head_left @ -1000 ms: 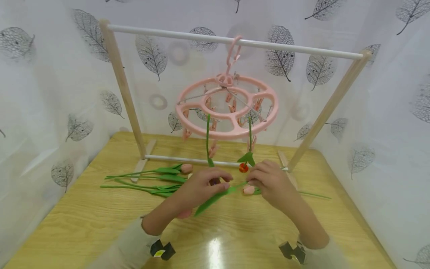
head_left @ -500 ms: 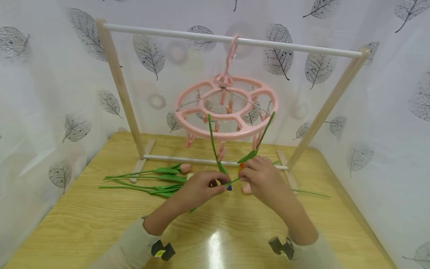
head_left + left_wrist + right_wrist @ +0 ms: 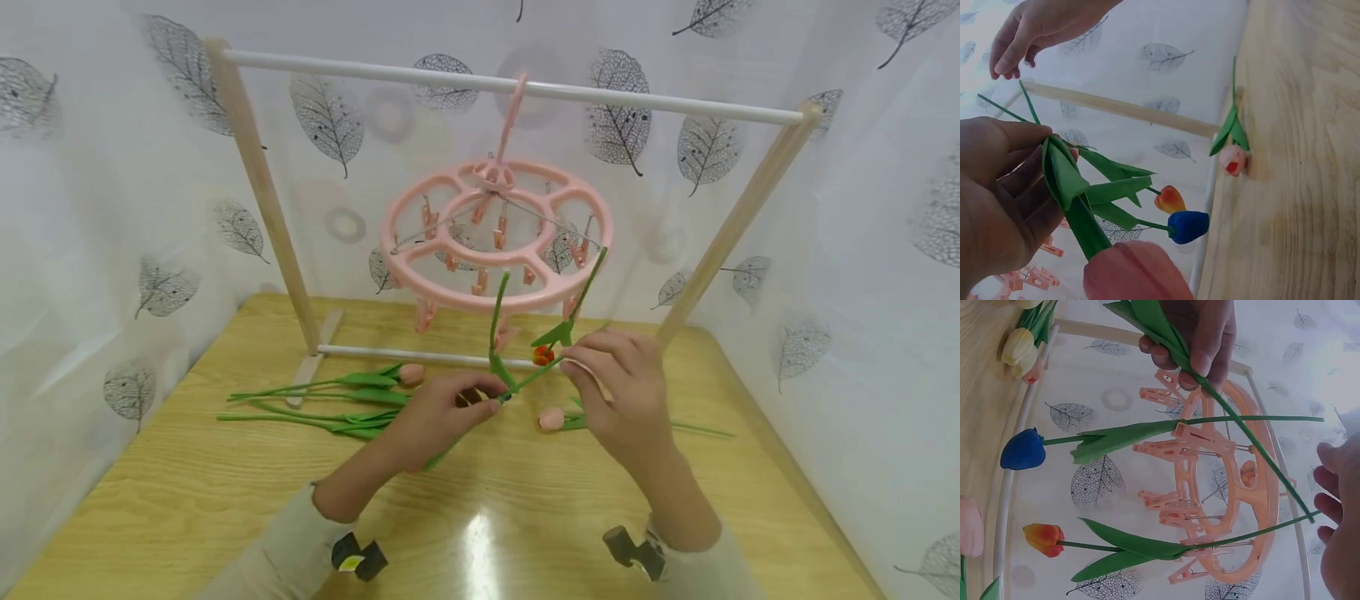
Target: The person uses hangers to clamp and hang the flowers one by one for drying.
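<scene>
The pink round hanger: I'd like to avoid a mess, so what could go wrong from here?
The round pink plastic hanger hangs by one hook on the white rod, so a bump could set it swinging. The left hand holds the green-leaved pink tulip, whose stem crosses that of the hanging blue tulip in the right wrist view, so they might snag.
</scene>
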`<state>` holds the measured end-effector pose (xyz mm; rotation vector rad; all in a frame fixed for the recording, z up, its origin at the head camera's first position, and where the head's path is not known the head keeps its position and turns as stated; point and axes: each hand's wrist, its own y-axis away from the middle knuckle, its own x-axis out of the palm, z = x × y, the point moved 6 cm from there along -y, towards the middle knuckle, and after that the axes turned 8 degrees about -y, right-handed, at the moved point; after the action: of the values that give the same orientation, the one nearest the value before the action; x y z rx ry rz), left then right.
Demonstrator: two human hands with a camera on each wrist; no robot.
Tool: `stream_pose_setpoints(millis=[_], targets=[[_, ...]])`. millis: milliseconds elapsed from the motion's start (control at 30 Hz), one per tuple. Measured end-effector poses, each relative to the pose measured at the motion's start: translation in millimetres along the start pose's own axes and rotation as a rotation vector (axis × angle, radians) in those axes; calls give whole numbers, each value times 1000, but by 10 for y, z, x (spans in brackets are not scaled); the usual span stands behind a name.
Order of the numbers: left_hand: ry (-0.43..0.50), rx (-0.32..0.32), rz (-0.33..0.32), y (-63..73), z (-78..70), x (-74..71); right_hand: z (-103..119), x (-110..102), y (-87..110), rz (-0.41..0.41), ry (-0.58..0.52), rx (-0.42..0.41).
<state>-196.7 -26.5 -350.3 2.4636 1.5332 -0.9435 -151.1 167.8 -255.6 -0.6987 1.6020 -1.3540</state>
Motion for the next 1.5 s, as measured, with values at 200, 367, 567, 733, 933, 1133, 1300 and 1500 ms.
stream_pose_setpoints(millis=[200,367,567,733,933,1133,1300,1500], targets=[[156,3,1,5,-32,-3,-238,-101,115,-150,-282,402],[199,43,-2,10,-84,33,-308,58,223,-51,-653,783],[215,22,19,7,-95,75,-267,153,249,31,-725,851],[226,25,32,0,-97,82,-271,125,248,18,-703,848],[219,32,50,9,-99,78,-271,92,245,8,-674,847],[189,28,53,16,-100,76,-242,95,216,5,-676,814],[195,21,51,14,-104,84,-217,106,209,14,-678,781],[192,26,42,13,-104,94,-290,51,237,24,-665,754]])
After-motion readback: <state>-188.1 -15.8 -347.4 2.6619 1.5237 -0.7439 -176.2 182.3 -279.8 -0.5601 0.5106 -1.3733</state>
